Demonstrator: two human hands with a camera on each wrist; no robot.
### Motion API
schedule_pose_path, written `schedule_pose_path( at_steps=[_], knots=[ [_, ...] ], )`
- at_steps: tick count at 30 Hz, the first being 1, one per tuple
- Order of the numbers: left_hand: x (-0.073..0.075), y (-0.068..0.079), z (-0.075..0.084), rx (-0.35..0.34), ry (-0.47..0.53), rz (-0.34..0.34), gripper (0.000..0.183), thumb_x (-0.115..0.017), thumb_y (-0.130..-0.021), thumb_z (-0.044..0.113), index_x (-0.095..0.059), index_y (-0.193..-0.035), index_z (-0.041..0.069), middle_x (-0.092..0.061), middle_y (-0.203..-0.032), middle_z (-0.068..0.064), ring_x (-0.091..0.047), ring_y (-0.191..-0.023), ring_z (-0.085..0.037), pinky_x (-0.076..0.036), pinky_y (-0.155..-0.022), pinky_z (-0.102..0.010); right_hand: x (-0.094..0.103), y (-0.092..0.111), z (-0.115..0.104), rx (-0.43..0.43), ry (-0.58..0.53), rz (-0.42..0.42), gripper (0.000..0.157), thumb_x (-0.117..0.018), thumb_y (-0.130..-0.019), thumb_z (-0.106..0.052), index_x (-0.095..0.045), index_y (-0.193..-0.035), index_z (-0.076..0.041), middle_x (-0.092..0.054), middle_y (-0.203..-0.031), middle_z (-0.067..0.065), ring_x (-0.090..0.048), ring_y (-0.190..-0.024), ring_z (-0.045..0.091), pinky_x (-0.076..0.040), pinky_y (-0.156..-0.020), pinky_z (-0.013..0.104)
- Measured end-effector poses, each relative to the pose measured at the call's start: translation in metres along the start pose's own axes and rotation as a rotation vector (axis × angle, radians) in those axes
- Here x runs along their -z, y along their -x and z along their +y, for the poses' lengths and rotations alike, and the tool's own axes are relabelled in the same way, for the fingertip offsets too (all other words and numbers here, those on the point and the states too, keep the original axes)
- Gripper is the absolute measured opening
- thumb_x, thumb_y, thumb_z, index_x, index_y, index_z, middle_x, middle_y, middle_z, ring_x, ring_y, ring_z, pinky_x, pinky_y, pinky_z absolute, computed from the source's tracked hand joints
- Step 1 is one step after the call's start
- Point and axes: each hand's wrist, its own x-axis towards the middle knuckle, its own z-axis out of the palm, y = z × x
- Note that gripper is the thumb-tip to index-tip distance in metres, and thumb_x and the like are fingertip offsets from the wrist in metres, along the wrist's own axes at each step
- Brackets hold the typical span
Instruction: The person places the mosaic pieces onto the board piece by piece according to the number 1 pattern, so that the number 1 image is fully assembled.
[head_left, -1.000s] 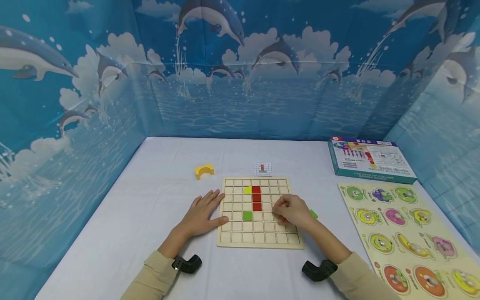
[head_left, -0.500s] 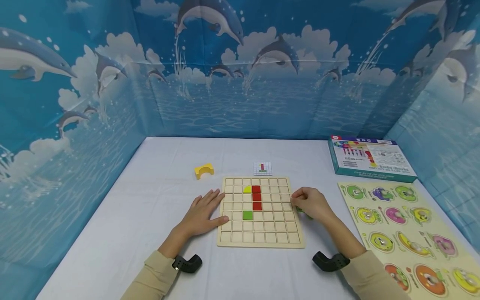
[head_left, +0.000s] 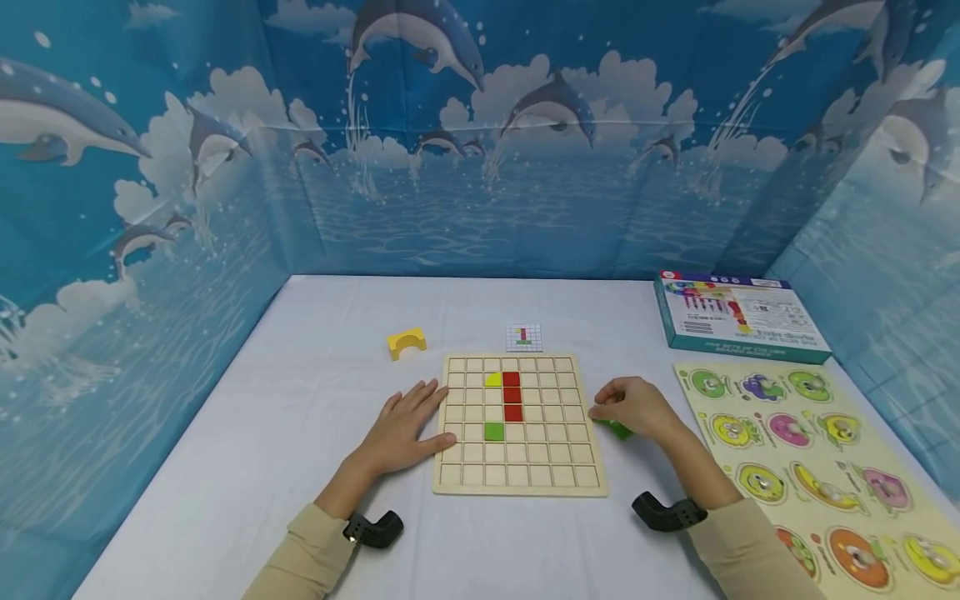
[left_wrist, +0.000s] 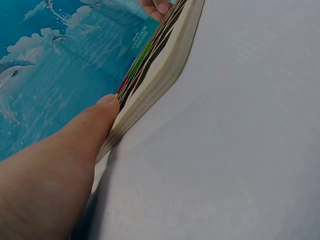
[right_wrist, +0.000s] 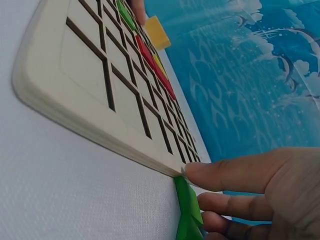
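My left hand (head_left: pixel 405 431) lies with spread fingers along the left edge of a wooden grid board (head_left: pixel 540 477); in the left wrist view its thumb (left_wrist: pixel 102 112) rests on the rim. Set in the board are a column of red squares (head_left: pixel 512 396), a small yellow piece with a curved side (head_left: pixel 492 380) and a green square (head_left: pixel 494 432). Just off the board's right edge, my right hand (head_left: pixel 633 408) is over green blocks (right_wrist: pixel 188 210), thumb and fingers bent, fingertips right at them. I cannot tell whether it grips one.
A yellow arch block (head_left: pixel 407 342) stands beyond the board's left corner. A small pattern card (head_left: pixel 523 337) lies behind the board. At the right are a boxed set (head_left: pixel 742 321) and a fruit-picture board (head_left: pixel 817 467). A dolphin-print curtain (head_left: pixel 465 217) surrounds the table.
My right hand has moved from above the board's right part to the green blocks beyond its right edge. The left hand has stayed at the left edge.
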Motion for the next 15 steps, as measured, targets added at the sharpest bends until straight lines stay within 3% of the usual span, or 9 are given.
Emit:
schedule_pose_path(
  at_steps=[15],
  knots=[
    [0.0008, 0.0002, 0.0010, 0.017, -0.002, -0.002, 0.081, -0.053, -0.091, 0.062, -0.030, -0.155, 0.017, -0.023, -0.160, -0.005, -0.015, -0.148, -0.024, -0.009, -0.116, -0.052, -0.0027, -0.0033, 0.0033, 0.002, 0.028, -0.016, 0.019, -0.077, -0.081, -0.011, -0.066, -0.092, 0.000, -0.056, -0.081, 0.006, -0.050, -0.075, 0.021, -0.042, -0.063, 0.032]
  ],
)
